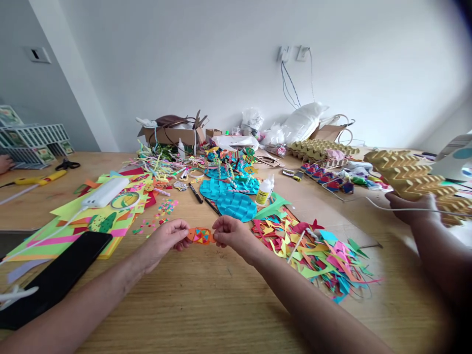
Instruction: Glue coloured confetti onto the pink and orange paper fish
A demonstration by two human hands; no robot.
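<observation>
A small orange paper piece [201,235] covered with red, yellow and blue patches is held above the wooden table. My left hand [170,237] pinches its left end between thumb and fingers. At the right end, my right hand [233,236] grips it the same way. Just behind my right hand lie blue woven paper ovals [236,205], with a white glue bottle [263,192] beside them. A heap of colourful paper scraps [313,255] spreads to the right of my right hand.
At the right, another person's hand [416,206] touches stacked egg cartons [413,177]. Coloured sheets [66,219], a power bank [106,192] and a black phone-like slab [59,280] lie left. Black scissors [68,164] and a yellow glue gun [47,178] are farther back.
</observation>
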